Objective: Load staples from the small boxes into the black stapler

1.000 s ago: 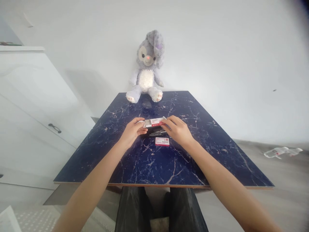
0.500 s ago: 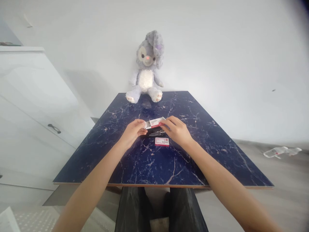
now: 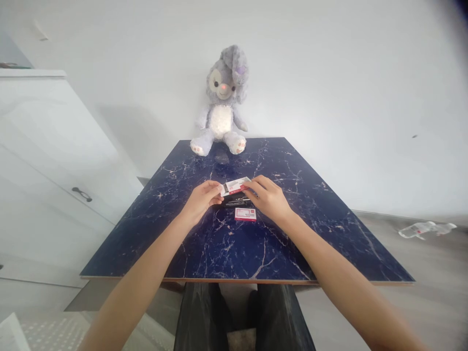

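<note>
Over the blue table [image 3: 226, 256], left hand [image 3: 200, 201] and right hand [image 3: 270, 197] grip a red-and-white box [image 3: 234, 185] — one end each.

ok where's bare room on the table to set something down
Bare tabletop shows outside the left forearm and right forearm, toward the side edges, and between the small box and the near edge. Crowded: the middle, where the left hand and right hand hold a carton close to a black item and the small box.
</note>
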Motion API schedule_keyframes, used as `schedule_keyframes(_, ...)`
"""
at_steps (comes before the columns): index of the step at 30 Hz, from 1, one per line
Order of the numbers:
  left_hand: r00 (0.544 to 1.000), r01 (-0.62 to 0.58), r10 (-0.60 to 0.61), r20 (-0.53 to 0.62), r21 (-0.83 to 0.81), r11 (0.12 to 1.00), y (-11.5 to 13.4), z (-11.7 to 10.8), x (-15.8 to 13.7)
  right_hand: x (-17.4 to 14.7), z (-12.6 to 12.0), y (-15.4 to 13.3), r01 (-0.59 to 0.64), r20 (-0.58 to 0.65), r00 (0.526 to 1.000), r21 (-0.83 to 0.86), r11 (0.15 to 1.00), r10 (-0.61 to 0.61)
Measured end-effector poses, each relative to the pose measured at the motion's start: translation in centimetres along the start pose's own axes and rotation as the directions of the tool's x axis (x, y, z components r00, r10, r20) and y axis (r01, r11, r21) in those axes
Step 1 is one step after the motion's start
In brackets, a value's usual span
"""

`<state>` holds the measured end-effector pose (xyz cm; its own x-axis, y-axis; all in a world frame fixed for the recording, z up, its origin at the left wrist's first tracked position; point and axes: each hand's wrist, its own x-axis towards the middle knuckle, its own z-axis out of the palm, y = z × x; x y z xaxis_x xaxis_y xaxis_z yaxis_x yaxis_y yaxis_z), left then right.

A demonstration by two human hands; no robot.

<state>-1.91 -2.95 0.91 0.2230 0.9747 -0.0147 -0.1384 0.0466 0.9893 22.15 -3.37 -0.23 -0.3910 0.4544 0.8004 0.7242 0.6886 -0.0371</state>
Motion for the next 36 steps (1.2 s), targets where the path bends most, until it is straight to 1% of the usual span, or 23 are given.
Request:
schedule_keyframes(6,0.999,-0.019,0.019,-0.030,-0.012,1.000,0.1,0.2,-0.1,0.1,-0.2,-0.2,-0.014,-0.008,1.000,-0.008,1.000,0.014)
schedule_keyframes(9,0.998,-0.047,0.045,-0.050,-0.031,0.998,0.1,0.4,-0.1,0.0,-0.1,-0.2,-0.017,-0.008,1.000,-0.007,1.000,0.017)
schedule_keyframes(16,0.997,-0.071,0.069,-0.017,-0.117,0.991,0.3,0.3,0.1,-0.1,0.1,0.0,-0.028,-0.030,0.999,-0.008,1.000,0.028)
schedule_keyframes(20,0.998,-0.064,0.061,-0.032,-0.116,0.991,0.1,0.1,0.2,-0.2,0.2,-0.1,-0.039,-0.050,0.998,0.003,0.999,0.039)
schedule_keyframes(27,0.998,-0.060,0.060,-0.005,-0.133,0.989,-0.3,-0.1,0.2,-0.2,0.0,-0.6,-0.050,-0.056,0.997,0.053,0.997,0.053)
schedule_keyframes(33,1.000,-0.024,0.024,0.005,-0.108,0.994,-0.4,0.0,0.3,0.0,-0.2,-0.9,-0.015,-0.063,0.998,0.065,0.998,0.019)
schedule_keyframes(36,1.000,-0.008,0.010,0.012,-0.131,0.991,-0.3,0.2,0.2,0.0,0.0,-1.0,-0.009,-0.052,0.999,0.065,0.998,0.012)
